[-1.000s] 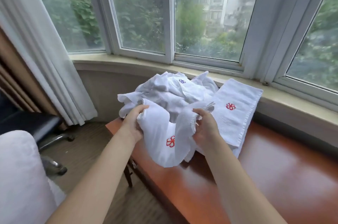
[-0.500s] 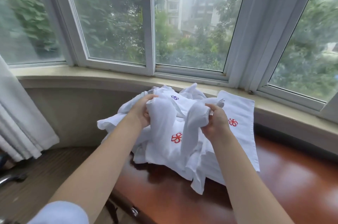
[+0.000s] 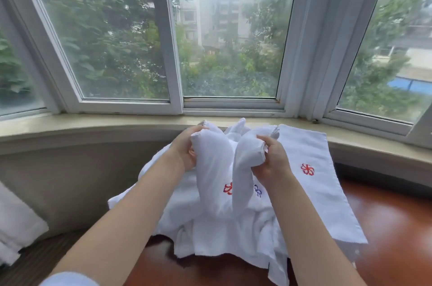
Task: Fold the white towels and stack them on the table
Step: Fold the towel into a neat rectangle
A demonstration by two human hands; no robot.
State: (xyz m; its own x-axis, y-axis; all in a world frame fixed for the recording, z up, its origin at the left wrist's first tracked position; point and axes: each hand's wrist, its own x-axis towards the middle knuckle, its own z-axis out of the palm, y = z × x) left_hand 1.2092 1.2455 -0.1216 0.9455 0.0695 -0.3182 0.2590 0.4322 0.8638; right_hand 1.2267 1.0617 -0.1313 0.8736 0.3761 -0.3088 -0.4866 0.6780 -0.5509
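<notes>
Both hands are up at 12 o'clock over the tabletop (image 3: 397, 227), left hand (image 3: 184, 150) and right hand (image 3: 271, 159) each with a grip clamped on one bunched top edge of the raised towel (image 3: 217, 176), which sags limp over the crumpled pile (image 3: 210, 232). It looks soft, light, floppy cloth, best pinched at the hemmed corners. One flat towel (image 3: 313, 183) lies at 2 o'clock, its end on the windowsill (image 3: 93, 122); open wood shows at 4 o'clock.
</notes>
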